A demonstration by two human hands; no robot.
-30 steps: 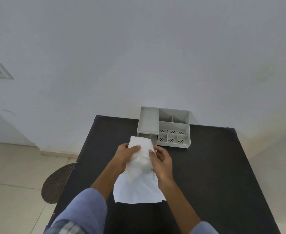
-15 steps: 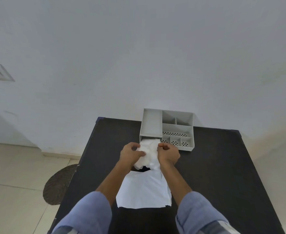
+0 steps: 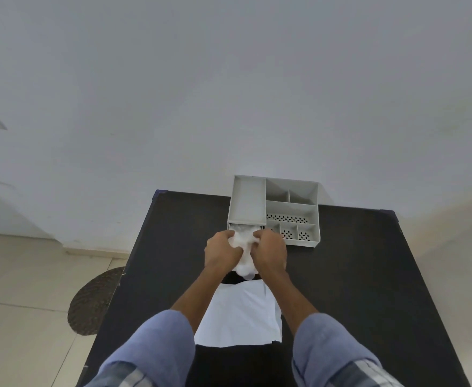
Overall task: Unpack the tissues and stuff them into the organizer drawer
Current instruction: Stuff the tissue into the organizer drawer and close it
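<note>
both my arms reach straight out over the black table (image 3: 354, 275), left hand (image 3: 221, 250) and right hand (image 3: 270, 251) side by side, knuckles up. both are closed tight on the bunched tissues (image 3: 243, 247), whose far end sits in the drawer (image 3: 246, 228) mouth under the grey organizer (image 3: 290, 202), a flat white sheet (image 3: 240, 317) between my forearms.

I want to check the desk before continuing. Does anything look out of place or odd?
Nothing is damaged or spilled. A flat white sheet lies loose on the table near the person.
</note>
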